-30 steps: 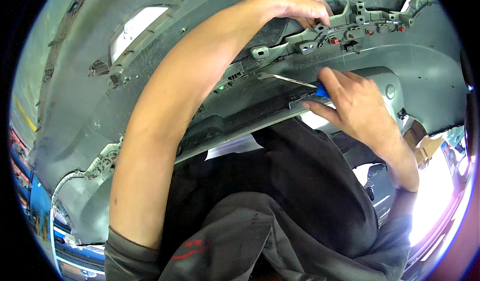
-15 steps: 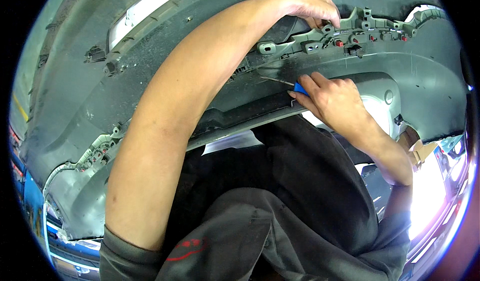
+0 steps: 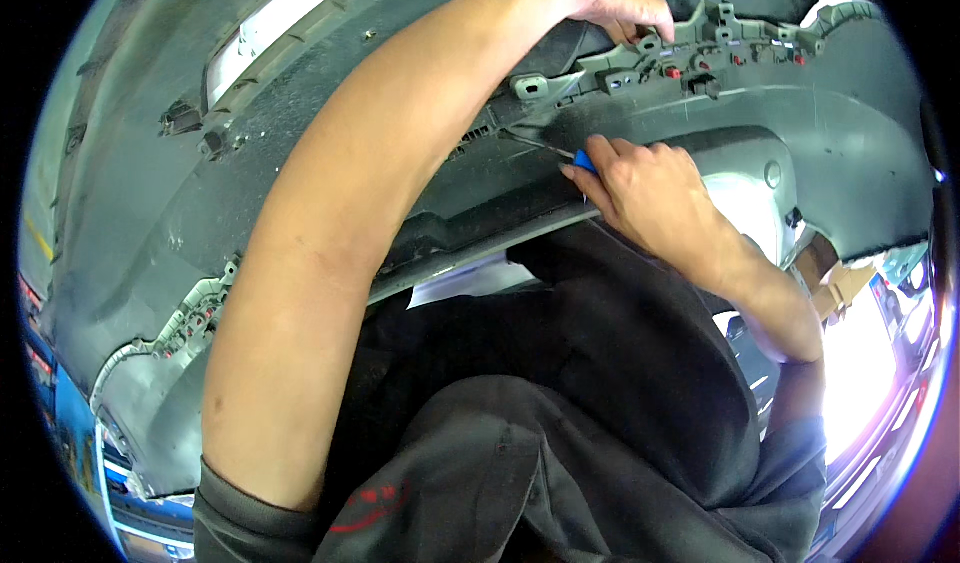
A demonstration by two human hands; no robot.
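Observation:
A large grey-green bumper cover (image 3: 855, 178) lies with its inner side toward me. My left hand (image 3: 622, 3) reaches across to its far part, with bent fingers closed on the upper edge of a long clip bracket (image 3: 590, 75) fitted with small red pieces. In my right hand (image 3: 655, 191) is a screwdriver (image 3: 584, 161) with a blue handle and a thin metal shaft. Its shaft points left, the tip by the end of a black slotted strip (image 3: 478, 139) below the bracket. Whether the tip touches the strip, I cannot tell. My left forearm hides part of the cover.
A second bracket (image 3: 195, 313) sits at the cover's left end. A rectangular opening (image 3: 268, 38) cuts through its far left. The cover's near edge (image 3: 480, 253) runs close to my legs. A cardboard box (image 3: 845, 291) is at the right, beside bright light.
My right hand and the screwdriver have moved slightly left and up, bringing the tip near the strip's end. My left hand keeps its place on the bracket; the whole view has shifted a little.

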